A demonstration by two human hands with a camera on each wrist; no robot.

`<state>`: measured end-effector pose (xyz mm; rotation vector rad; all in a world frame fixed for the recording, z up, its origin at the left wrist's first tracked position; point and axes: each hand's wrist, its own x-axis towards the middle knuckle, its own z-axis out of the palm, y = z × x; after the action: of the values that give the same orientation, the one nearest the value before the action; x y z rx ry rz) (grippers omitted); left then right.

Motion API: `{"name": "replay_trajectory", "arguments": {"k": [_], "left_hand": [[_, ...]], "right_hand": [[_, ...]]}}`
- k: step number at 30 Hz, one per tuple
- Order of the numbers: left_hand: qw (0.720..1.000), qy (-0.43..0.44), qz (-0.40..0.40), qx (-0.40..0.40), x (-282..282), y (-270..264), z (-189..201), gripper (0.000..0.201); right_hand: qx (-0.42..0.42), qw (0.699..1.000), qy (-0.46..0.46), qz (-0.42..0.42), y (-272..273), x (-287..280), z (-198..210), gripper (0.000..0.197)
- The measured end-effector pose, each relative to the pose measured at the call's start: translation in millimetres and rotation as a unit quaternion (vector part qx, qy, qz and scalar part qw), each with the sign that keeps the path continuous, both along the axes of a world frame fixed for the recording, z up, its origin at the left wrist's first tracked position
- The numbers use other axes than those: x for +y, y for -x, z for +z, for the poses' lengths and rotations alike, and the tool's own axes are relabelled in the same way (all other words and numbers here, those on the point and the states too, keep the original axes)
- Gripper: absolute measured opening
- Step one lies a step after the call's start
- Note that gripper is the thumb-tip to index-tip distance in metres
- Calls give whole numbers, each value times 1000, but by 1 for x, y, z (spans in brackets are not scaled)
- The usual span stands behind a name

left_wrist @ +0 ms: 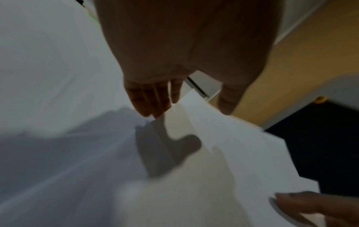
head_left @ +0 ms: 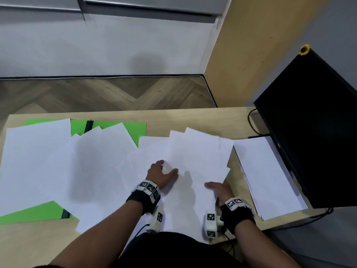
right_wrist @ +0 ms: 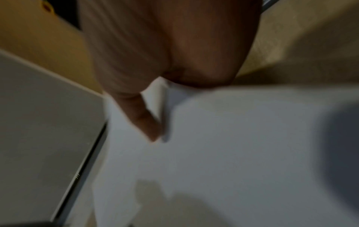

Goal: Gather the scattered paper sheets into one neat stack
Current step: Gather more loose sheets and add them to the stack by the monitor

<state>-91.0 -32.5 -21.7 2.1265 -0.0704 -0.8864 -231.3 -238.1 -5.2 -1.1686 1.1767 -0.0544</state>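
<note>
Several white paper sheets (head_left: 58, 167) lie scattered and overlapping across the wooden desk (head_left: 183, 118). A loose bunch of sheets (head_left: 197, 157) sits in the middle between my hands. My left hand (head_left: 167, 169) is at its left edge, fingers (left_wrist: 151, 106) straight and touching the paper, thumb spread apart. My right hand (head_left: 216, 187) grips the bunch's right edge, its thumb (right_wrist: 149, 126) pressed on top and the fingers hidden underneath. A neat stack of sheets (head_left: 270, 176) lies at the right, apart from the bunch. Both wrist views are blurred.
Green folders (head_left: 108, 126) (head_left: 32, 211) show from under the scattered sheets at the back and front left. A black monitor (head_left: 309, 122) stands at the desk's right end, right beside the neat stack, with cables (head_left: 251, 120) behind it. Floor lies beyond the far edge.
</note>
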Motion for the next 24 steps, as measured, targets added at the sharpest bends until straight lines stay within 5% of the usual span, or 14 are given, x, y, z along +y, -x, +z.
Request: {"name": "replay_trajectory", "arguments": {"k": [6,13,19,24], "left_hand": [[999,-9,-25,45,15,-10,-7,74],[999,28,-41,-3,26,-17,-9,59],[998,45,5,35,33,-22,0,99],[982,172,81,8,24,-28,47,41]], "right_hand": [[58,998,17,11,-8,9,8,16],[36,990,54,127,-19,12,6,20],[23,991,58,122,-23,19,23,23],[-73,990,28,118,-27,21,48,32]]}}
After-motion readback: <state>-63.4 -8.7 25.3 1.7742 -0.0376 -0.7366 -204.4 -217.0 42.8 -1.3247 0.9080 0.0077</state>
